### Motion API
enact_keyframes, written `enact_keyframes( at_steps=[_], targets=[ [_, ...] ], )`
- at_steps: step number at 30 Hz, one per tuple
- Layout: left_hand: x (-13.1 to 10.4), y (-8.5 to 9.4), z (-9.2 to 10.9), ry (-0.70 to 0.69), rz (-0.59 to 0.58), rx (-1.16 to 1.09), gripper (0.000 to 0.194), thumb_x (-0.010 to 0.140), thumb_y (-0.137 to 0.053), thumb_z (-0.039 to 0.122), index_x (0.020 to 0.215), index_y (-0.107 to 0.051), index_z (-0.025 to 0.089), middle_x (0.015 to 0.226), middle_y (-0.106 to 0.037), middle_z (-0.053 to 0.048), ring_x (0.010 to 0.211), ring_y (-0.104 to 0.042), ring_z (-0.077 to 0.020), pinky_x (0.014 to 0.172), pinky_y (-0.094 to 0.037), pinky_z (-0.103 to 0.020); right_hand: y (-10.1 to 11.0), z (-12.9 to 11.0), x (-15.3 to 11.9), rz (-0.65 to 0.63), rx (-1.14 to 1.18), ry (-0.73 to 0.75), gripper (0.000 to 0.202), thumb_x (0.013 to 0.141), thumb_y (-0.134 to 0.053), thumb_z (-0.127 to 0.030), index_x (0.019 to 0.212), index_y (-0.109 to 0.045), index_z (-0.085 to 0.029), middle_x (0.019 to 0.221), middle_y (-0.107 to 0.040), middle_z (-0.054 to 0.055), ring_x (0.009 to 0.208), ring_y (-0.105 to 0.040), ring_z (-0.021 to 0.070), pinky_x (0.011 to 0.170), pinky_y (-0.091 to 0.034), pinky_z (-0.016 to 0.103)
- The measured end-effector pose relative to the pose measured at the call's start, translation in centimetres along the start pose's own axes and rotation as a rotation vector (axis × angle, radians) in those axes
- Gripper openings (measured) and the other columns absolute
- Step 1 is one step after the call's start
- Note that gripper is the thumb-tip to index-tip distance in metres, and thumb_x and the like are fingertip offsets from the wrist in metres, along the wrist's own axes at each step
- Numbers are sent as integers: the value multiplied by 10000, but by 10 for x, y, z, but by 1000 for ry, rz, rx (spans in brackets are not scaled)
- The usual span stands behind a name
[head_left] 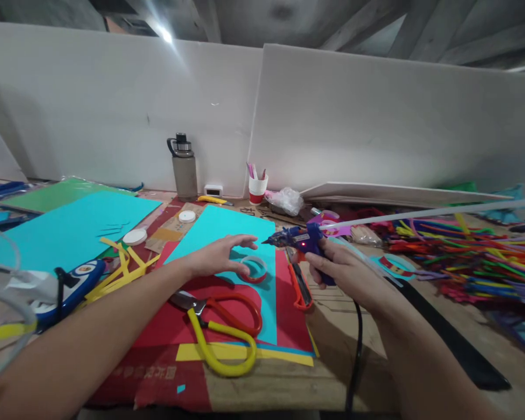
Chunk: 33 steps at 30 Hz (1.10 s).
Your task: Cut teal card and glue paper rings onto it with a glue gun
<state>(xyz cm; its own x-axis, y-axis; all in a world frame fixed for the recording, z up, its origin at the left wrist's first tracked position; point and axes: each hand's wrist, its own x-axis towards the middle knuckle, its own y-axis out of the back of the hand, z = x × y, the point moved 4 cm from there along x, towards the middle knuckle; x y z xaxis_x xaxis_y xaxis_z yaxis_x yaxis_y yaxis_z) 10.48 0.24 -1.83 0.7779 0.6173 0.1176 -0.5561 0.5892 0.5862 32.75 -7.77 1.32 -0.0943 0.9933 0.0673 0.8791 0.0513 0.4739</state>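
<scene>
My right hand (336, 262) is wrapped round the handle of a blue hot glue gun (304, 238), whose small light glows red. A long pale glue stick (420, 214) sticks out of its back, and its nozzle points left. My left hand (221, 256) is open, fingers and thumb apart, beside a small blue and red paper ring (254, 270). The thumb overlaps the ring's edge; I cannot tell if they touch. Under the ring lies a light-blue sheet (227, 224) on red paper (291, 315). Scissors (227, 332) with one red and one yellow handle lie in front.
An orange utility knife (301, 286) lies below the glue gun. Farther back stand a bottle (184, 169) and a cup of pens (258, 189). Colourful pipe cleaners (472, 256) are heaped at right, near another paper ring (394, 267). Yellow strips (120, 271) lie at left.
</scene>
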Motion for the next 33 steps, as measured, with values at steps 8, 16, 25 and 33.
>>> enact_keyframes(
  at_steps=[8,16,25,33],
  targets=[
    [1,-5,3,44,-7,30,687,691,-690,377,1316,-437,245,1251,-564,-67,1136,-510,-219,942,-389,-336,0,-3,-3,-88,-164,27,236,847,-471,-417,836,-511,-185,559,-500,-36,498,-480,113,488,-381,243],
    [1,-4,3,12,-61,132,744,660,-715,372,1330,-426,233,1302,-523,-70,1191,-474,-230,966,-371,-332,2,0,-1,-118,-200,66,226,850,-476,-405,803,-506,-186,580,-501,-29,512,-467,111,496,-363,243],
    [3,-10,-1,27,28,257,714,645,-705,461,1280,-484,223,1138,-610,-50,1048,-544,-219,892,-408,-326,3,-1,-2,-90,-184,33,232,829,-508,-418,814,-523,-187,573,-505,-26,503,-460,114,476,-358,246],
    [5,-5,3,60,75,292,731,575,-741,494,1211,-533,200,1157,-586,-86,1050,-545,-246,873,-419,-339,6,-5,-5,-98,-164,10,259,836,-477,-438,844,-497,-180,572,-480,-36,517,-468,111,480,-387,238]
  ],
)
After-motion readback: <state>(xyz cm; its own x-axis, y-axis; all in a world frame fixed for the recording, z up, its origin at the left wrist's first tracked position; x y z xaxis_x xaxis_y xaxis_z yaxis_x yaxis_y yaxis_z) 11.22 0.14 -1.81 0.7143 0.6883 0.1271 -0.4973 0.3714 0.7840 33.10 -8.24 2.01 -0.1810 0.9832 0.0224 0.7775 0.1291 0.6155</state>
